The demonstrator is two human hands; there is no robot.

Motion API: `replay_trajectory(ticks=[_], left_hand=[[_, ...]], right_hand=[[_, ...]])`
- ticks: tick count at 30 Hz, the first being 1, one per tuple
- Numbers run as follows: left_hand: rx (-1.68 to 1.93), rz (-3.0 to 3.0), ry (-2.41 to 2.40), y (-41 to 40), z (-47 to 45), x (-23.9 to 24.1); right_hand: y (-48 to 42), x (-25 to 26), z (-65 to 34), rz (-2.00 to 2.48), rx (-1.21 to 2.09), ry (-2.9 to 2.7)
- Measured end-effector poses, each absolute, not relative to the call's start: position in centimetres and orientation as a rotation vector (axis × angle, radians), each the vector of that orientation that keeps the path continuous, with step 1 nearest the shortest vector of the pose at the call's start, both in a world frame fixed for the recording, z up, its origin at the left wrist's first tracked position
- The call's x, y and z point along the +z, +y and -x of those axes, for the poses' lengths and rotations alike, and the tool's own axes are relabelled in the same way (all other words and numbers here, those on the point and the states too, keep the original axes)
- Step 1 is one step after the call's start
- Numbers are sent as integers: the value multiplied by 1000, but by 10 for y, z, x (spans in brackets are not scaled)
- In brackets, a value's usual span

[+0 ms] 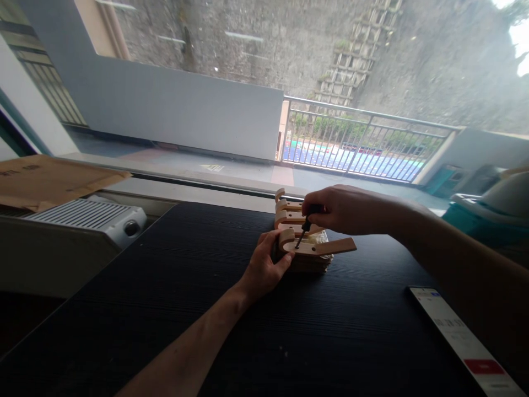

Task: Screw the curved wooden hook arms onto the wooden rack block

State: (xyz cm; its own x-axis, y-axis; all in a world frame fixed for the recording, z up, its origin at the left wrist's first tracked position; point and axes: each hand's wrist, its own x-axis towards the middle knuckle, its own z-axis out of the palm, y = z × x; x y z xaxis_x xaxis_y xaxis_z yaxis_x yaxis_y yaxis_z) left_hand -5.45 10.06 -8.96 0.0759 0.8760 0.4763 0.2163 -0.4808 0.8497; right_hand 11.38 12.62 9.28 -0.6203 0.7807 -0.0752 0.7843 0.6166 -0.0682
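My right hand [336, 208] grips the dark handle of a screwdriver [305, 227], which slants down and to the left. Its tip meets a screw spot near the curved end of the nearest wooden hook [336, 246]. At that curved end, my left hand [266, 262] is closed on the hook, thumb in front and fingers behind. A second screw spot shows farther along the hook's flat part. Under it lies a worn, layered block [314, 264]. Several similar wooden hooks [284, 216] stand in a row behind, partly covered by my right hand.
The black table [206, 309] carries a phone [458, 336] with a lit screen at the right. A brown envelope [53, 179] rests over a white slatted unit [88, 215] at the left. Beyond the table are a window sill and a railing [363, 138]. Teal containers [475, 220] stand at right.
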Motion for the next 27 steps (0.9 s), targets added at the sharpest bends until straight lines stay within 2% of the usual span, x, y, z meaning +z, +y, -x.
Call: replay_trajectory(ticks=[13, 21, 27], left_hand=[[1445, -1739, 1084, 101, 54, -91], [1441, -1740, 1075, 101, 54, -91], [1430, -1762, 1076, 101, 55, -90]], right_hand=[[120, 89, -110, -1497, -18, 2728], [122, 98, -116, -1358, -148, 2774], [121, 92, -110, -1418, -78, 2767]])
